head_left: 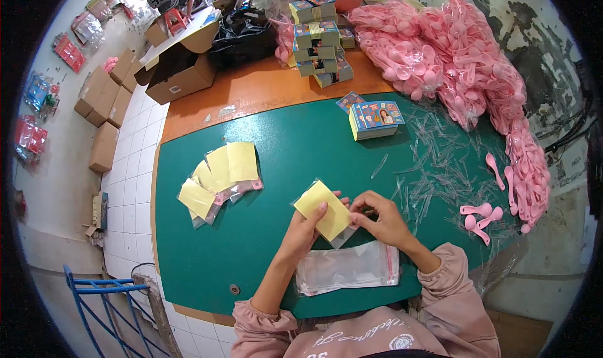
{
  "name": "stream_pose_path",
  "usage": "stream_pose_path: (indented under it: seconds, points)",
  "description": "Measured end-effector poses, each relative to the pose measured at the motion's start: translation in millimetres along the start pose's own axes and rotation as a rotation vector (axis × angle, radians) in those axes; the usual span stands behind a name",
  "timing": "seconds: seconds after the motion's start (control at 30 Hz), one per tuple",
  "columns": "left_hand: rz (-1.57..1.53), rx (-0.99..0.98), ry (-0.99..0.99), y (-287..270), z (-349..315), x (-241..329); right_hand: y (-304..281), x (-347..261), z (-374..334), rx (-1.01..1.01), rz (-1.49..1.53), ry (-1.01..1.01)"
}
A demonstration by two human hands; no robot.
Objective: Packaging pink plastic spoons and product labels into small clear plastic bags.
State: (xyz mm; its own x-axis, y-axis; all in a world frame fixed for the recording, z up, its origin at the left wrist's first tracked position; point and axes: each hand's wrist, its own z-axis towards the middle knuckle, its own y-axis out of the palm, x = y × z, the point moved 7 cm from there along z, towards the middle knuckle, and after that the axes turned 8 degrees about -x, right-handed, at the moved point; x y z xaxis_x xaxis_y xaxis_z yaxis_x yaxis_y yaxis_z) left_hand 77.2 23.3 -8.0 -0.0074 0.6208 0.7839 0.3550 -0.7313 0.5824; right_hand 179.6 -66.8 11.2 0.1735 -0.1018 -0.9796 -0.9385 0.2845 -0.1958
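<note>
So the left hand (pixel 304 225) has a yellow card (pixel 323 206) in a clear bag held over the near middle of the surface (pixel 207 257), thumb flat on top, the other fingers tucked underneath. The right hand (pixel 383 220) is curled in, thumb and forefinger close together right at the packet's right edge; honestly hard to say whether it's pinching the plastic or just touching it. Just below both hands there's a pile of flat clear bags (pixel 347 269) lying on the green top. Off to the left is a fanned-out, overlapping bunch of bagged yellow cards (pixel 220 173), with bits of pink showing at some of the lower edges. Further back sits a stack of blue printed cards (pixel 377 119), and behind that some taller banded bundles (pixel 317 41). The right side is kinda messy: clear plastic strips (pixel 433 160) scattered everywhere, a few loose pink spoons (pixel 483 212) near the edge, and big see-through sacks of pink spoons (pixel 474 63) slumped along the back right.
</note>
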Motion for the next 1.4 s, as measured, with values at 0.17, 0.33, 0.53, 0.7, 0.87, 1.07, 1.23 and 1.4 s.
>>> stream_pose_path:
  seconds: [0.17,0.33,0.53,0.7,0.87,1.07,1.23,1.4]
  points:
    - [-0.095,-0.028,-0.004,1.7,2.6,-2.5,-9.2,-24.3,-7.1,0.132,-0.144,-0.181]
    - [-0.193,0.097,0.083,-15.0,0.4,8.5,-3.4,-51.4,-11.8,-0.027,-0.204,-0.461]
    - [-0.102,-0.122,0.006,12.7,-2.3,0.8,-8.2,-32.5,-4.5,-0.014,-0.252,-0.249]
    - [-0.134,-0.145,0.002,14.0,-2.7,-0.7,-10.8,-25.0,-3.5,0.039,-0.186,-0.144]
    - [-0.117,-0.160,-0.015,17.8,-6.1,-1.1,-10.7,-16.5,-3.3,0.078,-0.162,-0.059]
    - [-0.032,-0.204,0.028,18.8,-1.3,-9.3,-16.7,-21.0,-3.3,0.123,-0.179,-0.166]
    - [0.635,-0.185,0.073,11.1,-5.4,-1.7,-7.8,12.5,-7.3,-0.178,0.334,0.235]
    - [0.465,-0.012,0.007,-17.4,-23.1,29.9,-61.5,-6.9,-6.7,-0.161,-0.016,0.166]
